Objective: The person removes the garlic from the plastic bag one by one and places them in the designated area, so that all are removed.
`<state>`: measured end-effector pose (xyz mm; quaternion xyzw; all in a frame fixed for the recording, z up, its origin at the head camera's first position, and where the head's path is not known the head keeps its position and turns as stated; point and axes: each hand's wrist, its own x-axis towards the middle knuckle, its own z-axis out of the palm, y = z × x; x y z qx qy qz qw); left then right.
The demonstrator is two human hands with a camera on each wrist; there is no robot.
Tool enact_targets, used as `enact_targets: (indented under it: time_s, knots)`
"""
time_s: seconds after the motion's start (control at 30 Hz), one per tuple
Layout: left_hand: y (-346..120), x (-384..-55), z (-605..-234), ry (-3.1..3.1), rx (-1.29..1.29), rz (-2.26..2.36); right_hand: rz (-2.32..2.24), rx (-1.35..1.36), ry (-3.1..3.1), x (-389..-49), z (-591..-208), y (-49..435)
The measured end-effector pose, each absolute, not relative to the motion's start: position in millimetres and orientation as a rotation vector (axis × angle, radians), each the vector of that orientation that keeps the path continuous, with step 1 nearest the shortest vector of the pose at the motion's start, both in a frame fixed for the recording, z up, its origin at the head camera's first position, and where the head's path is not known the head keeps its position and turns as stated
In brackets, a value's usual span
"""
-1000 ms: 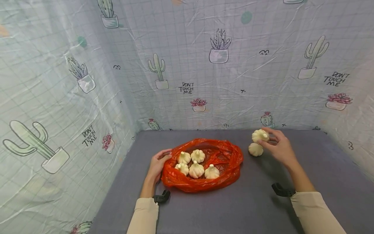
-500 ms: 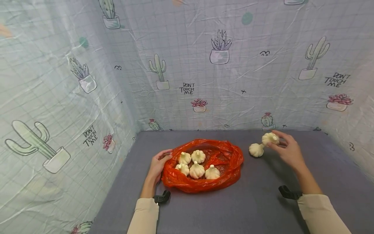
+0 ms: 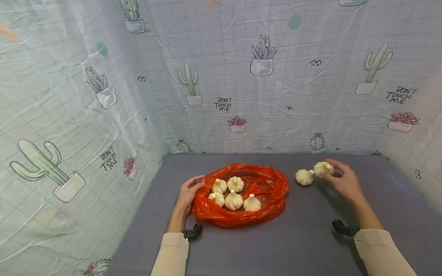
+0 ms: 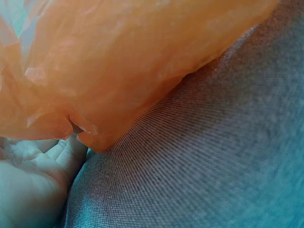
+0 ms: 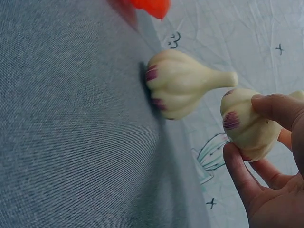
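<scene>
An open red plastic bag [image 3: 238, 220] sits on the grey table with several garlic bulbs [image 3: 233, 200] inside it. At its left rim my left hand [image 3: 187, 194] holds the plastic, thumb on top; the left wrist view shows the bag [image 4: 118, 61] covering the fingertips. To the right of the bag, my right hand [image 3: 346, 184] pinches a garlic bulb [image 5: 247, 124] between thumb and fingers, just above the table. Close beside that bulb, another garlic bulb [image 3: 304, 177] rests on the table, its stem pointing toward the held one.
The grey table [image 3: 262, 249] meets a cactus-print curtain [image 3: 276, 115] at the back, and more curtain [image 3: 69, 134] hangs along the left. A black wrist device [image 3: 192, 232] sits on the left arm, another device [image 3: 345, 228] on the right.
My right hand has moved right and down with the garlic bulb, from above the other bulb to a lower spot at its right. The left hand and bag have stayed put.
</scene>
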<state>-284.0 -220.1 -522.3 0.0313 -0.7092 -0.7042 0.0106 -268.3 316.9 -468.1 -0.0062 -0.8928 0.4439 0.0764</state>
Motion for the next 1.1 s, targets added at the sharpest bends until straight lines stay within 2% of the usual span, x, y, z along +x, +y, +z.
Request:
enact_targets:
  time_s: [0.37, 1.1]
  knots:
    - [-219.8, -284.6, -521.1, -2.214, 0.1, -2.197, 1.231, 0.0, -2.775, -281.3, -485.4, 328.0]
    - [-219.5, -284.1, -522.0, -2.213, 0.106, -2.191, 1.233, 0.022, -2.935, -289.9, -493.4, 336.8]
